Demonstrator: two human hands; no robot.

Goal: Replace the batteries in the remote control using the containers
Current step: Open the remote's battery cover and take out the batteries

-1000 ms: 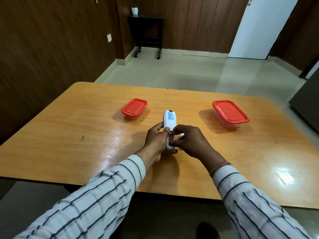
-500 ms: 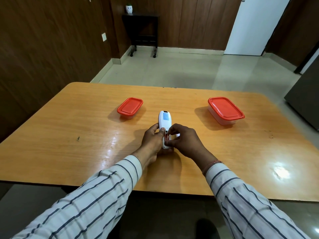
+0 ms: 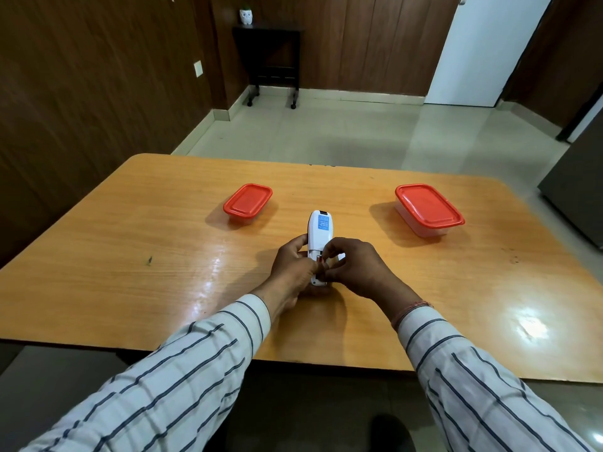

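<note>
**Remote control held back-up, both hands at the battery bay**

The white remote control (image 3: 320,234) lies lengthwise near the middle of the desk (image 3: 130,256), toward the near edge, its labelled back facing up. The left hand (image 3: 292,272) grasps its lower left side. The right hand (image 3: 355,269) curls over the lower right side, fingertips (image 3: 326,256) pinched at the open battery bay; whether they grip a battery cannot be told. A small red-lidded container (image 3: 248,202) sits toward the far left, a larger red-lidded container (image 3: 429,208) toward the far right, both closed and well apart from the hands.
</note>
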